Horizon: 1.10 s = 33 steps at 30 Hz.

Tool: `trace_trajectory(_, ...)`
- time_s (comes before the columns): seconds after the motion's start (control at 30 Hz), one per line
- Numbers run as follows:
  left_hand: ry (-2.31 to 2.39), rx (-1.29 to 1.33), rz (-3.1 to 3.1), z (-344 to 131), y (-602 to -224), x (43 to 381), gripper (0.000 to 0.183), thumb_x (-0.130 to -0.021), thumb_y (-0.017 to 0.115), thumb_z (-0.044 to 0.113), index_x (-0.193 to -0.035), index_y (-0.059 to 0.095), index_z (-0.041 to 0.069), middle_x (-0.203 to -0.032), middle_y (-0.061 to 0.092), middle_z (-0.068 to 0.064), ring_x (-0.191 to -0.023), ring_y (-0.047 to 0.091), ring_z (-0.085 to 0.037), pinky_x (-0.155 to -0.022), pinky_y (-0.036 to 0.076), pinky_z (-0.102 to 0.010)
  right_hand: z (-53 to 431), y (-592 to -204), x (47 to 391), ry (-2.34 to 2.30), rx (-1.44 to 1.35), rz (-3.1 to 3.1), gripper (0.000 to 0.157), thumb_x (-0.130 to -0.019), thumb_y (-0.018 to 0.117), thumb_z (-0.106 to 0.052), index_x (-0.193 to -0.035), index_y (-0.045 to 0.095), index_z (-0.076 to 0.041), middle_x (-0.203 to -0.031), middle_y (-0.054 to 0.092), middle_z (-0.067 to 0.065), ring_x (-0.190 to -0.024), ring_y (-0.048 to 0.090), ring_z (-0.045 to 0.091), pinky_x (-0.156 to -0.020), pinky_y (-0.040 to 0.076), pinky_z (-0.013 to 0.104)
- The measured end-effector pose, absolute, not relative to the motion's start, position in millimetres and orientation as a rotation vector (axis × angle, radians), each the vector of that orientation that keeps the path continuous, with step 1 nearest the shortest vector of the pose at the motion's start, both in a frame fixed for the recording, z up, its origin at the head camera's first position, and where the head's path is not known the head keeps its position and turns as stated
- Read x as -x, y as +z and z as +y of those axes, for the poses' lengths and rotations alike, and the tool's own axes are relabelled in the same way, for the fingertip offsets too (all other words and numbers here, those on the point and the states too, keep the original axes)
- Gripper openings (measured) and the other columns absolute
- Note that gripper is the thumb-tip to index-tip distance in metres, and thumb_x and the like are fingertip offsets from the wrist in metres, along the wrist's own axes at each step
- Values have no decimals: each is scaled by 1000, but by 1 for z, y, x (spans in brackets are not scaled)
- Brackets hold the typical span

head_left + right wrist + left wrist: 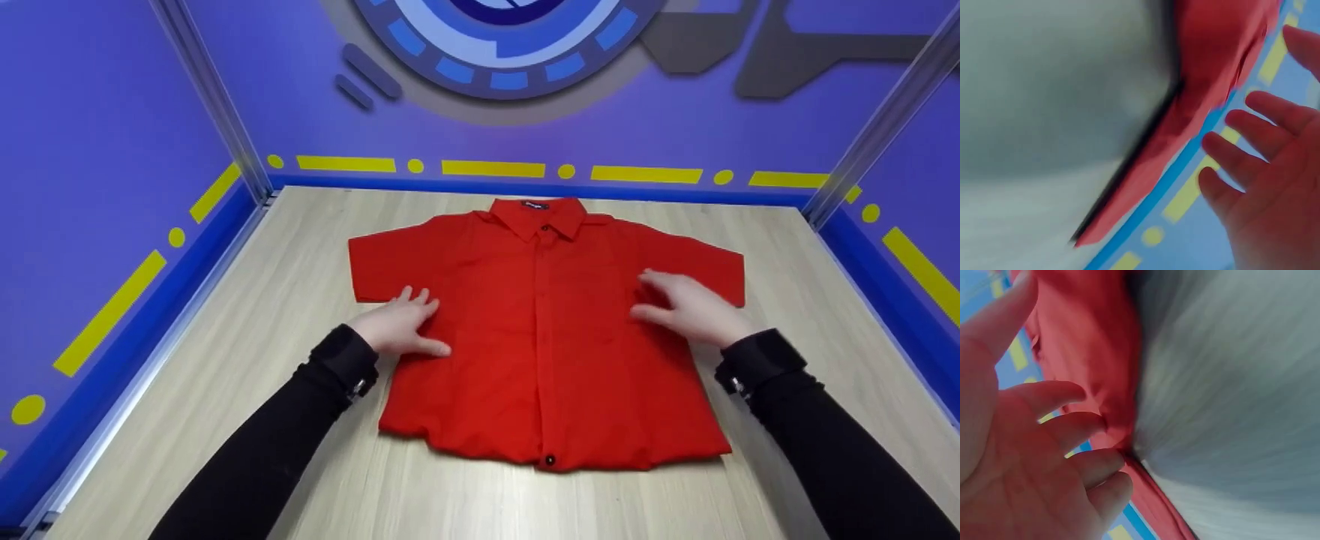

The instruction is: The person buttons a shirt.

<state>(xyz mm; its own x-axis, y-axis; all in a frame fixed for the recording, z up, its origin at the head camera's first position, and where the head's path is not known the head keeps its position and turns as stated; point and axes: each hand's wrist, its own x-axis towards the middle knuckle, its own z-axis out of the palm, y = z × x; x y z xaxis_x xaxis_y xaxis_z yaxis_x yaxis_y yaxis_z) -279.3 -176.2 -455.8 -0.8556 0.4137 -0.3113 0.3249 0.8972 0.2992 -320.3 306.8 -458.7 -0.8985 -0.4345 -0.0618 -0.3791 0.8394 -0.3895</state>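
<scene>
A red short-sleeved shirt (pixel 495 322) lies spread flat, front up, its collar (pixel 536 217) at the far side. Its lower edge looks turned under, with a dark button at the middle of that edge. My left hand (pixel 401 322), fingers spread, is at the shirt's left side just below the sleeve; in the left wrist view its fingertips (pixel 1109 458) are right at the red cloth. Over the shirt's right side, near the other sleeve, my right hand (pixel 694 307) has its fingers extended. The right wrist view shows that palm (pixel 1280 197) apart from the fabric, holding nothing.
The shirt lies on a pale wood-grain table (pixel 300 225). Blue panels with yellow marks, such as the back wall (pixel 465 135), close it in at the back and both sides. Metal posts (pixel 217 97) stand at the rear corners.
</scene>
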Motion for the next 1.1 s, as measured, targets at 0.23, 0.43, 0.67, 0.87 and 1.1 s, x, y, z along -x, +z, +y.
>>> trace_trajectory(0.23,177,-584,2717,-183,-464,271,108,-78,59,73,-155,15,10,-162,6,-16,-148,2,-42,-120,14,-51,299,-476,307,-435,631,2747,104,-74,65,-72,-154,27,-18,-161,15,15,-148,12,40,-114,16,64)
trace_trajectory(0.43,140,-525,2725,-174,-456,271,105,-77,66,67,-154,22,11,-161,14,-16,-147,10,-43,-119,19,-52,300,-473,304,-439,611,2721,103,-74,68,-69,-154,28,-16,-161,15,17,-147,13,41,-114,18,64)
trace_trajectory(0.67,221,-680,2796,-136,-441,257,85,-83,71,52,-150,36,13,-158,28,-14,-144,25,-44,-117,23,-53,274,-457,296,-464,722,2780,88,-75,72,-63,-146,44,-18,-156,33,11,-143,30,35,-113,29,57)
trace_trajectory(0.87,266,-613,2672,-123,-448,241,103,-72,78,57,-153,28,18,-161,16,-15,-144,15,-50,-116,24,-55,261,-459,285,-354,755,2720,93,-71,75,-63,-145,46,-15,-153,35,15,-140,32,39,-110,33,58)
trace_trajectory(1.1,258,-602,2682,-122,-451,233,105,-70,78,59,-153,28,19,-160,16,-18,-143,16,-52,-116,26,-55,249,-441,289,-379,746,2712,76,-76,73,-60,-133,58,-12,-136,53,13,-125,49,31,-104,42,52)
